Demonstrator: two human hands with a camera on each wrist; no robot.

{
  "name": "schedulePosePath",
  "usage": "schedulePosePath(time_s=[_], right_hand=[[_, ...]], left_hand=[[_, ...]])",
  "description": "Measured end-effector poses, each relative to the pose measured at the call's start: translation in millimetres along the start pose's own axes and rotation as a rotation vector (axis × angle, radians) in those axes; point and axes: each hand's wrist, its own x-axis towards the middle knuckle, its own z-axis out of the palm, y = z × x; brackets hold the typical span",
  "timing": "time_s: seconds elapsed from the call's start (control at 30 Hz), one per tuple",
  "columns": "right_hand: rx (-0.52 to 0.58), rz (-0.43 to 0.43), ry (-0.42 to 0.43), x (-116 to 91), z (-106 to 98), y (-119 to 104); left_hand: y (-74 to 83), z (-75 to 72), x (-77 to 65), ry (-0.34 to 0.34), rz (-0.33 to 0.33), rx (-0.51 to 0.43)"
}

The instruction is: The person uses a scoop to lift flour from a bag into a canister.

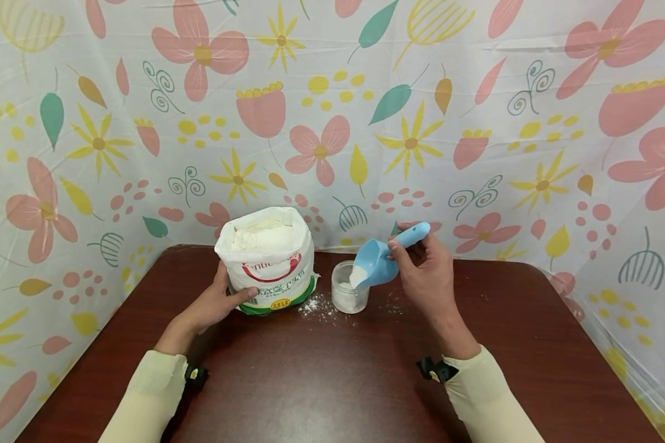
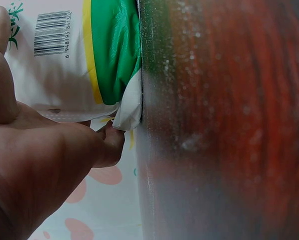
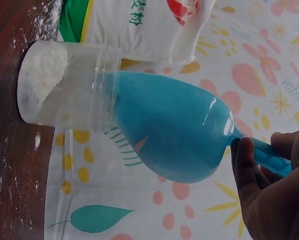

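My right hand [image 1: 428, 274] grips the handle of a blue scoop [image 1: 378, 263], tilted with its lip over the mouth of a clear jar [image 1: 349, 300]. White powder [image 1: 358, 276] lies at the scoop's lip. In the right wrist view, powder [image 3: 48, 70] also covers the bottom of the jar. To the left stands an open white bag [image 1: 274, 271] with a green base, filled with white powder [image 1: 263, 235]. My left hand [image 1: 213, 301] holds this bag at its lower left side, thumb across the front and the other fingers behind it.
Spilled powder [image 1: 318, 307] is scattered on the brown table [image 1: 310, 375] between bag and jar, with fainter specks right of the jar. A flower-patterned curtain [image 1: 321, 92] hangs along the table's back and sides.
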Motion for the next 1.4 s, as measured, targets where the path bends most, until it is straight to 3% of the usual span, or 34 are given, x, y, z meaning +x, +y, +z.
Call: schedulePosePath(time_s=[0.43, 0.9, 1.4], right_hand=[[-0.071, -0.099, -0.076, -0.8, 4.5, -0.9], [-0.143, -0.115, -0.102, -1.5, 5.4, -9.9], [-0.168, -0.132, -0.068, -2.0, 5.1, -8.4]], left_hand=[[0.6, -0.2, -0.5, -0.003, 0.002, -0.004], [1.6, 0.0, -0.4, -0.001, 0.004, 0.005], [1.2, 0.1, -0.1, -0.005, 0.004, 0.005]])
